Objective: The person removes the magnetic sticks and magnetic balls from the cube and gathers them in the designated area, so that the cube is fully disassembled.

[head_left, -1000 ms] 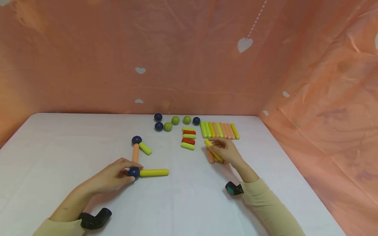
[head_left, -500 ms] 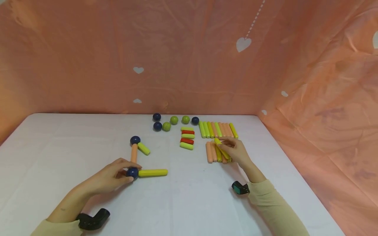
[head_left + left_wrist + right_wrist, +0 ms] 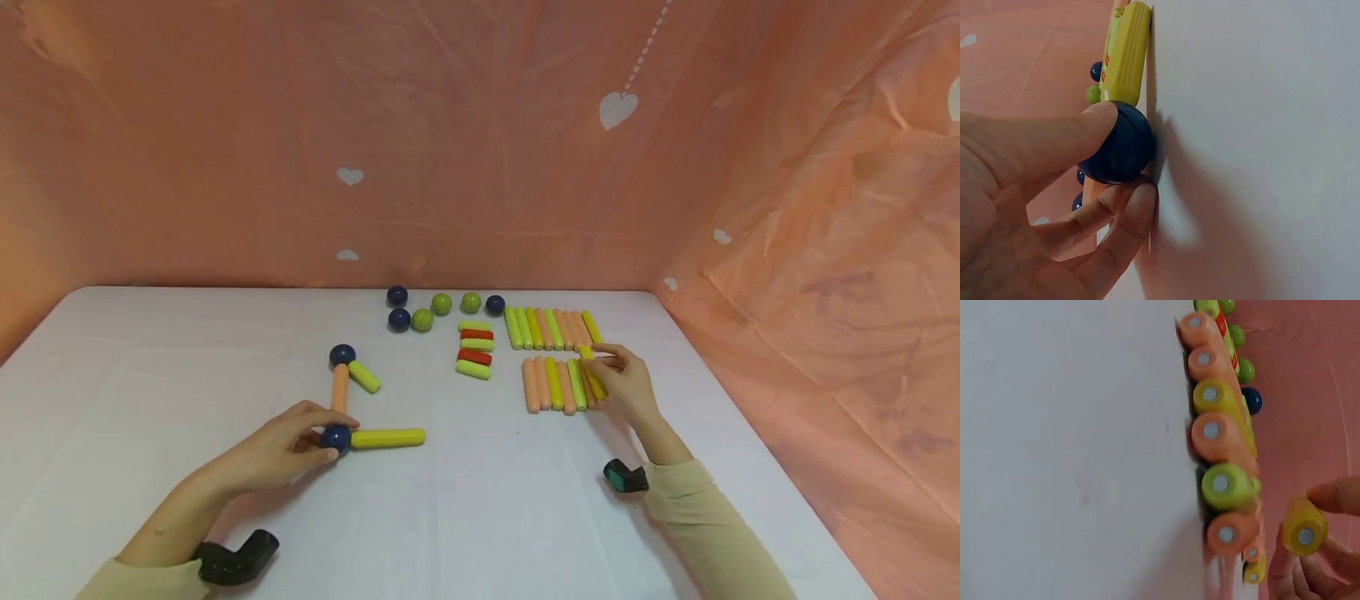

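My left hand (image 3: 281, 450) pinches a dark blue ball (image 3: 1125, 150) between thumb and fingers, low on the white table. A long yellow rod (image 3: 387, 437) extends right from that ball, and an orange rod (image 3: 341, 387) runs back to a second blue ball (image 3: 342, 356). A short lime rod (image 3: 365, 377) slants off the second ball. My right hand (image 3: 632, 390) pinches another yellow rod (image 3: 1305, 534) by thumb and fingers, raised over the right end of the front row of rods (image 3: 553, 383). Grey discs show on the rod ends in the right wrist view.
Behind the front row lies another row of long rods (image 3: 550, 329). Short lime and red rods (image 3: 475, 358) are stacked left of them. Loose blue balls (image 3: 399, 319) and green balls (image 3: 442, 303) stand near the back edge, before an orange curtain (image 3: 480, 150).
My right hand has carried the yellow rod rightward along the front row, uncovering more of its rods. My left hand stays on the blue ball.
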Tool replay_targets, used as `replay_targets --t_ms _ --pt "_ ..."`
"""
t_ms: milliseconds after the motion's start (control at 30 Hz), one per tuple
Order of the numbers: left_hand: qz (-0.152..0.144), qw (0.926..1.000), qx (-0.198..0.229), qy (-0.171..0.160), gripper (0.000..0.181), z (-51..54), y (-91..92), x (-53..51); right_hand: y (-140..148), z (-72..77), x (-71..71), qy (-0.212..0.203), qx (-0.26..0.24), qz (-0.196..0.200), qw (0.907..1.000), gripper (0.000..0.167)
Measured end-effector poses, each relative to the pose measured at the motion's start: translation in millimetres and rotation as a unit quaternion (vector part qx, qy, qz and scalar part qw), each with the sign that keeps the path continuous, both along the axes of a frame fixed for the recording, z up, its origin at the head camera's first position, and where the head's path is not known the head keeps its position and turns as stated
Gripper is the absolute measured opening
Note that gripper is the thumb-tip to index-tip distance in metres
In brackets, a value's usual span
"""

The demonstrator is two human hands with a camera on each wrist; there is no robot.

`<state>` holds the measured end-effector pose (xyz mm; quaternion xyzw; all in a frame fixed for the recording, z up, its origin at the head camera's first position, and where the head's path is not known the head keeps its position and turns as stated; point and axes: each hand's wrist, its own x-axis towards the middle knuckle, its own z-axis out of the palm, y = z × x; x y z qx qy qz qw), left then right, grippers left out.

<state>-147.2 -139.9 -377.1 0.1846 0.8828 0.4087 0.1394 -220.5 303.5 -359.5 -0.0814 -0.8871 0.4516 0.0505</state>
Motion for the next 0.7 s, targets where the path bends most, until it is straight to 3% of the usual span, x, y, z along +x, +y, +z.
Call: replay_targets --t_ms 200,500,700 --pt "-0.001 1.0000 0.002 -0.001 0.036 -0.7 -0.7 -0.6 12 -4.0 -2.2 -0.026 0.008 -0.038 0.9989 0.044" --pt "-0.002 1.0000 0.004 -0.002 0.036 -1.6 -0.8 -0.5 20 -14.1 -4.4 -0.048 -0.006 -0.034 0.9982 0.042" --pt "-0.003 1.0000 0.005 -0.006 0.036 -2.0 -0.7 -0.7 18 -10.0 -3.3 -0.046 -0.010 -0.029 0.9984 0.041"
